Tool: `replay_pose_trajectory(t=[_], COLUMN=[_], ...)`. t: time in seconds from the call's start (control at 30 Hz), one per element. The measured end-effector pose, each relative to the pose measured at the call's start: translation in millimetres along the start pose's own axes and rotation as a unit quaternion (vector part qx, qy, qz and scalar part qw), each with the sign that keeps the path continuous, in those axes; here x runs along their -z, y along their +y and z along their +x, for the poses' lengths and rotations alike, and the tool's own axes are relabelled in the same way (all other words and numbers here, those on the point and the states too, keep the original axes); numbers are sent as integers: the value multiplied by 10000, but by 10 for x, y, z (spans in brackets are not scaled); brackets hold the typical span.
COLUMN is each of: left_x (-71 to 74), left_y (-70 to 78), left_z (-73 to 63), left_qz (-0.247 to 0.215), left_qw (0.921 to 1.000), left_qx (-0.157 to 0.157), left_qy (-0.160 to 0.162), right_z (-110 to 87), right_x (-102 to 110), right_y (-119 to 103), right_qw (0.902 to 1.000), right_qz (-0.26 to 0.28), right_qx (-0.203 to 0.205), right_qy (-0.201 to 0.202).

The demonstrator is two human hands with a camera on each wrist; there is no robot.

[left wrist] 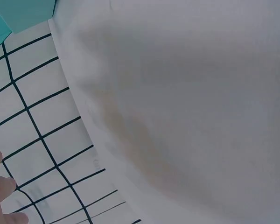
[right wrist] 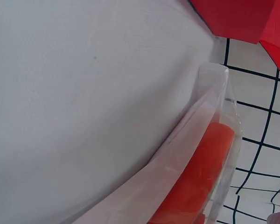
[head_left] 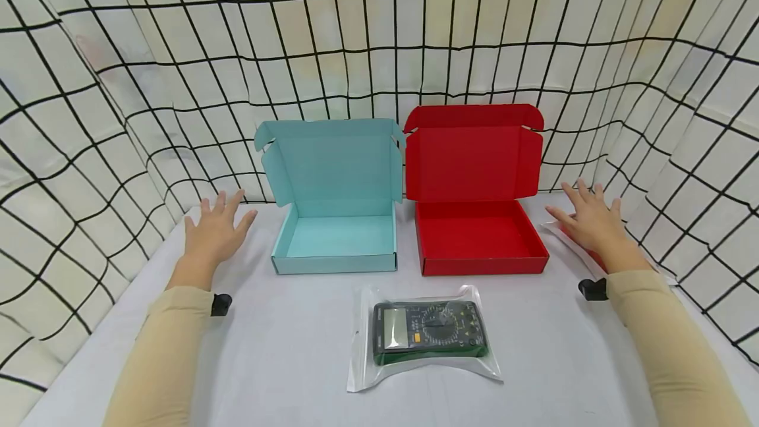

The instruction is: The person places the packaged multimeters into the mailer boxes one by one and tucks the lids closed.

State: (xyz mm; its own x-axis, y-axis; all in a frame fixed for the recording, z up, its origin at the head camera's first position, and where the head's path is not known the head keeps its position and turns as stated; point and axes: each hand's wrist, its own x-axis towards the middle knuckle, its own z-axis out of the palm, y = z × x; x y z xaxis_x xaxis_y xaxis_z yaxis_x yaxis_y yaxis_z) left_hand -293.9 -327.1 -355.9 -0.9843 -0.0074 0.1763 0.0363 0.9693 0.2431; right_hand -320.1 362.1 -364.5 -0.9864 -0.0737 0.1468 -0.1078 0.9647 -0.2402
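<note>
My left hand (head_left: 215, 230) has its fingers spread over the left side of the table, left of a light blue box (head_left: 335, 265) whose lid stands up. On the other side, my right hand (head_left: 595, 221) is spread above a clear plastic bag with a red-orange object (right wrist: 196, 172) inside, partly hidden under the hand and forearm in the head view. Beside that bag stands a red box (head_left: 485, 266), lid raised and inside bare. A black multimeter (head_left: 429, 328) with a green lower edge lies in a clear bag in front of the boxes. Neither hand holds anything.
White cloth covers the table (head_left: 284, 348). A white curtain with a black grid (head_left: 356, 38) closes off the back and both sides, right behind the raised lids. Each wrist wears a small black camera (head_left: 221, 305).
</note>
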Motion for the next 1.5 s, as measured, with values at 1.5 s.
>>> replay_pose_trajectory(t=[1.5], left_x=[93], left_y=[354], left_z=[104], left_qz=[-375], left_qw=[9967], left_qx=[-715], left_qy=[30], right_z=[-227], right_x=[103], right_y=[-674], right_qw=[9876], right_qz=[582], right_qx=[1383], right_qy=[465])
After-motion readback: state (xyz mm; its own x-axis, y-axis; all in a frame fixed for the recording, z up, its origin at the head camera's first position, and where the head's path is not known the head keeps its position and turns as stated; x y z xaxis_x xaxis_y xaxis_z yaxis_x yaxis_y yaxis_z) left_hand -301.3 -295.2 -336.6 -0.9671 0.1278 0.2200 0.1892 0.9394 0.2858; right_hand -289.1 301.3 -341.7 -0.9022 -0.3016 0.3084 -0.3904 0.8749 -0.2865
